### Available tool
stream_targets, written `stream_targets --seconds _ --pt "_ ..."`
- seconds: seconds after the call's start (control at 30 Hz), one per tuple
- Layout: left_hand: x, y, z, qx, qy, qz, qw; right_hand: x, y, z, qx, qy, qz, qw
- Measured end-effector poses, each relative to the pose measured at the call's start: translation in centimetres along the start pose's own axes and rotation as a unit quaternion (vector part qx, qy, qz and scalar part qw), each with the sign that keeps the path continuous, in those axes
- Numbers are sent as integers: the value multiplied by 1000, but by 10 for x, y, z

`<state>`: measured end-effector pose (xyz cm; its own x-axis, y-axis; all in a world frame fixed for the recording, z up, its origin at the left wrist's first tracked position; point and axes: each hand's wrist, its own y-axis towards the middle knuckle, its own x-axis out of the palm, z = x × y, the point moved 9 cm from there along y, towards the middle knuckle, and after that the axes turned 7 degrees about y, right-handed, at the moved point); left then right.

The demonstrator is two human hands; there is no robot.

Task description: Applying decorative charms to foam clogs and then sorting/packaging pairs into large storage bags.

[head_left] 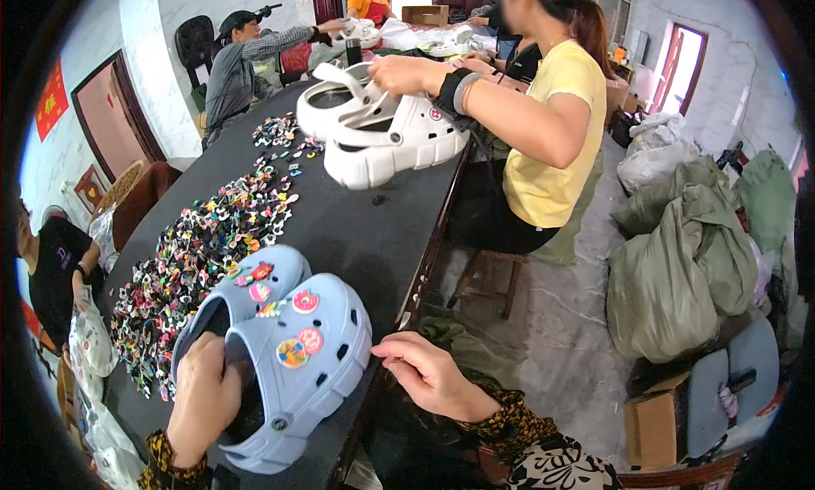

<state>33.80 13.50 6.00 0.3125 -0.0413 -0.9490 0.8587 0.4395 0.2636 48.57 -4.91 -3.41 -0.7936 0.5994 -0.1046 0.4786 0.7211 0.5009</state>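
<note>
A pair of light blue clogs point(293, 405) is held above the black table, with colourful charms on their uppers. My left hand point(204, 397) grips the pair at the foot openings, its fingers partly hidden inside. Fixed to the nearer clog are a pink doughnut charm point(306, 301) and a round yellow charm point(291, 353). Several holes on that clog's side have no charm. My right hand point(433, 378) is beside the clog's right edge, its fingers drawn together in a pinch; whether something small is between the fingertips cannot be made out.
Loose charms point(204, 244) lie heaped on the table point(373, 235). Ahead, a person in a yellow shirt point(560, 116) holds white clogs point(390, 142) over it. Other people sit around the table. Green sacks point(671, 278), a cardboard box point(652, 422) and a stool point(488, 278) stand on the right.
</note>
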Motion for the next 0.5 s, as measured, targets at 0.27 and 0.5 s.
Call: stream_targets --seconds 0.27,0.5 --pt "7 104 8 -6 42 87 995 -19 -7 2 15 6 32 999" --pt "73 141 29 38 44 89 994 -21 -21 -9 -4 8 40 999"
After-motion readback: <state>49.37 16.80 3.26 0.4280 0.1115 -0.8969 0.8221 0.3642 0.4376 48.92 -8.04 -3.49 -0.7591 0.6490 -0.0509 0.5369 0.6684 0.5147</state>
